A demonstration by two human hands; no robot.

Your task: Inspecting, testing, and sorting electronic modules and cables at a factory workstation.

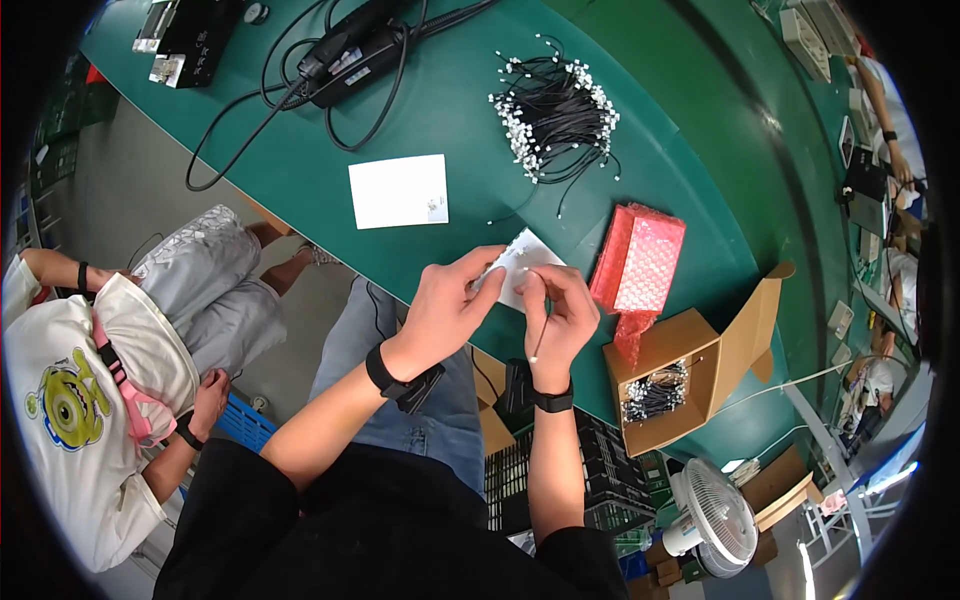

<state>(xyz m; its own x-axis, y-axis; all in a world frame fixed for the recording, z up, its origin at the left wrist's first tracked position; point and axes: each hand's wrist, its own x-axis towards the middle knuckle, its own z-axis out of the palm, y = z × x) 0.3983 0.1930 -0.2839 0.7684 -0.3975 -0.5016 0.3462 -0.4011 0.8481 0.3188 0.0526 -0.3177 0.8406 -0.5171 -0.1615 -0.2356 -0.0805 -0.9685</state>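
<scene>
Over the near edge of the green table, my left hand (447,303) is closed on a thin white rectangular board (528,246), with thumb and fingers gripping its left side. My right hand (562,318) pinches a short thin cable (536,350) against the board; its light-coloured end hangs below the fingers. The cable's upper end is mostly hidden by the fingertips. Farther off lies a pile of short black cables with white connectors (560,112). Another flat white board (398,192) rests to the left of it. Red bubble wrap (647,262) sits just right of my right hand.
An open cardboard box (688,338) with several cables inside stands at right. Black cords and an adapter (345,62) lie at the far left, beside a black device (196,42). A white fan (716,517) is lower right. A person (100,400) sits at my left.
</scene>
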